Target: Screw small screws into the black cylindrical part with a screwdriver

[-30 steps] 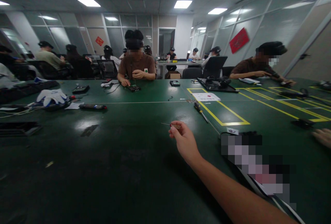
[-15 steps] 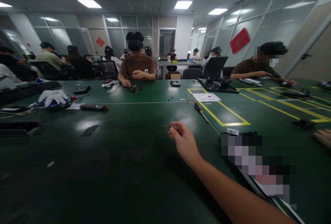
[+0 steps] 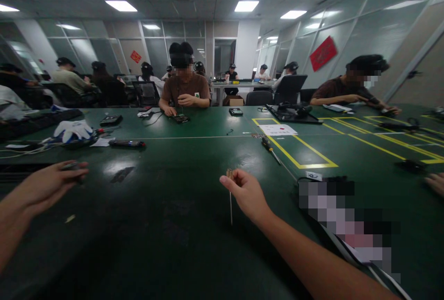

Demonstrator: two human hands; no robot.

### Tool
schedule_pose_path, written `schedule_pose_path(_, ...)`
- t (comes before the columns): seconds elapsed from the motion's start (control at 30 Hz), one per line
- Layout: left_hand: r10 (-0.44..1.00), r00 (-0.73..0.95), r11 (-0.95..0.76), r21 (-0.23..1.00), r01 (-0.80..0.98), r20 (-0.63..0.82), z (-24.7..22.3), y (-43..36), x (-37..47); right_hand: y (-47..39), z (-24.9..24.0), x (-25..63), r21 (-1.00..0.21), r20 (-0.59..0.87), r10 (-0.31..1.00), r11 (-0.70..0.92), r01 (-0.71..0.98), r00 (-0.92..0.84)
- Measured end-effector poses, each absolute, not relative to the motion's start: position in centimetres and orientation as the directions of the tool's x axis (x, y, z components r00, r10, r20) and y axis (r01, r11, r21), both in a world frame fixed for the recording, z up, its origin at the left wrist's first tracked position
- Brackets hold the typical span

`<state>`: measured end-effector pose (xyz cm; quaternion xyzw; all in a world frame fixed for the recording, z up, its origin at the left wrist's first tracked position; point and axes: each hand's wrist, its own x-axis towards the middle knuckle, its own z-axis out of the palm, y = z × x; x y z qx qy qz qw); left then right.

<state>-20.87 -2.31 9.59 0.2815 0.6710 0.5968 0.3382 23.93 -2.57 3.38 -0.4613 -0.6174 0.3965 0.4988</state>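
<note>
My right hand (image 3: 245, 191) is closed around the brownish, see-through handle of a thin screwdriver (image 3: 231, 207), whose metal shaft points straight down above the green table (image 3: 145, 244). At the left, my left hand (image 3: 46, 186) pinches a small dark object (image 3: 74, 167) with a greyish top; it is blurred and its kind cannot be made out. The two hands are well apart. Beyond my right hand lies a larger yellow-and-black screwdriver (image 3: 270, 150).
White gloves (image 3: 73, 131) and a dark pen-shaped tool (image 3: 126, 144) lie at the left. Yellow tape (image 3: 317, 167) and a paper sheet (image 3: 277, 130) are at the right. A co-worker (image 3: 185, 87) sits opposite, working on a dark device; another person (image 3: 333, 89) sits at the right.
My left hand has come into view from the left with a small dark object. The screwdriver in my right hand has turned from pointing left to pointing down.
</note>
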Motion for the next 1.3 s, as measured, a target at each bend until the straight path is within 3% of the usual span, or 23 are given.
schedule_pose_path(0.1, 0.942, -0.27, 0.192, 0.98, -0.059, -0.201, 7.8, -0.6, -15.2, -2.4, 3.0, 23.7, -0.966, 0.212, 0.968, 0.228, 0.122, -0.132)
schedule_pose_path(0.17, 0.963, -0.105, 0.228, 0.96, -0.161, -0.247, 6.8, -0.2, -10.0, -2.2, 2.8, 23.6, -0.982, 0.172, 0.974, 0.182, 0.055, -0.15)
schedule_pose_path(0.33, 0.982, 0.071, 0.191, 0.918, -0.347, -0.177, 4.2, 0.3, 0.8, -2.0, 2.7, 23.6, -0.993, 0.106, 0.981, 0.095, -0.07, -0.163)
schedule_pose_path(0.5, 0.998, 0.063, -0.006, 0.977, -0.214, 0.02, 1.5, 0.2, 4.3, -2.3, 3.6, 24.1, -0.992, 0.111, 0.978, 0.099, -0.08, -0.177)
schedule_pose_path(0.63, 0.972, 0.174, -0.159, 0.987, -0.015, 0.159, 0.8, -0.8, 3.6, -2.7, 4.1, 24.3, -0.986, 0.166, 0.977, 0.16, -0.049, -0.132)
schedule_pose_path(0.87, 0.922, 0.24, -0.377, 0.846, 0.378, 0.304, 0.8, -1.4, 2.4, -3.5, 4.4, 24.1, -0.918, 0.398, 0.917, 0.397, 0.015, 0.037)
schedule_pose_path(1.0, 0.926, 0.221, -0.376, 0.818, 0.435, 0.307, 1.2, -1.5, 2.5, -3.8, 3.8, 24.0, -0.891, 0.454, 0.886, 0.454, 0.026, 0.088)
schedule_pose_path(1.3, 0.941, 0.176, -0.338, 0.844, 0.418, 0.29, 1.5, -1.6, 2.5, -4.6, 3.1, 24.2, -0.778, 0.593, 0.805, 0.569, 0.267, 0.01)
